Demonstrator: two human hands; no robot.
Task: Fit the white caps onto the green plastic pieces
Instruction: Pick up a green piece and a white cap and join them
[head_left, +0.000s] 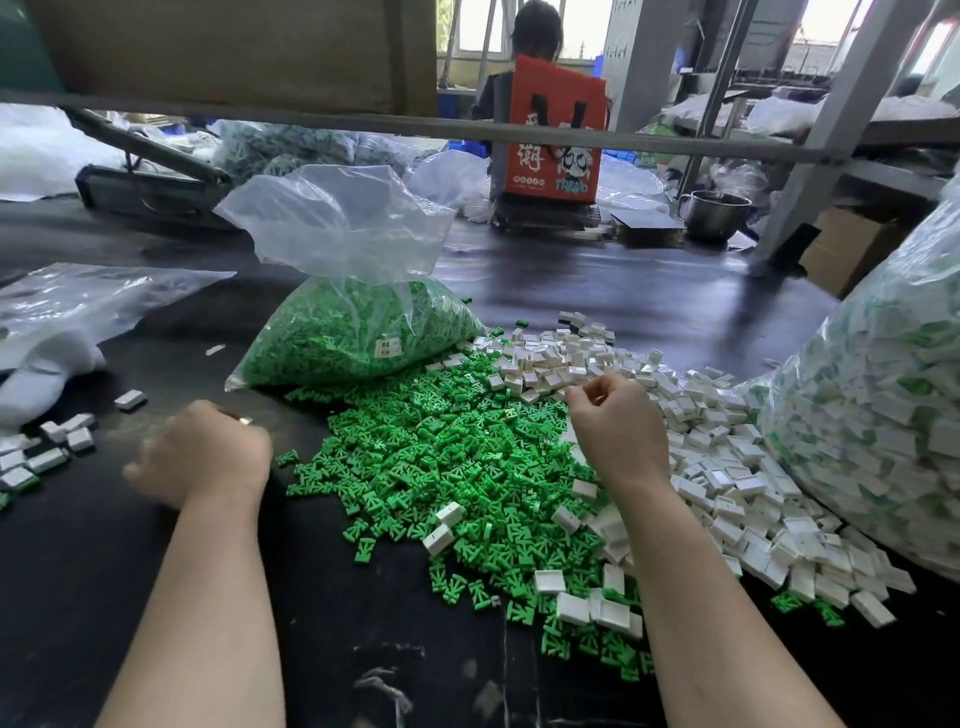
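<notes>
A heap of loose green plastic pieces (447, 467) covers the middle of the black table. To its right lies a heap of white caps (727, 467), with a few caps mixed into the green. My right hand (618, 421) hovers where the two heaps meet, its fingers curled down towards the caps; whether they hold one is hidden. My left hand (202, 457) is over bare table left of the green heap, blurred by motion, and its fingers cannot be made out. Finished white-and-green pieces (47, 447) lie at the far left.
An open clear bag of green pieces (353, 332) stands behind the heap. A large bag of assembled pieces (883, 415) fills the right side. Empty plastic bags (78, 301) lie at the left. A person sits across the table behind an orange bag (553, 130), next to a steel mug (717, 213).
</notes>
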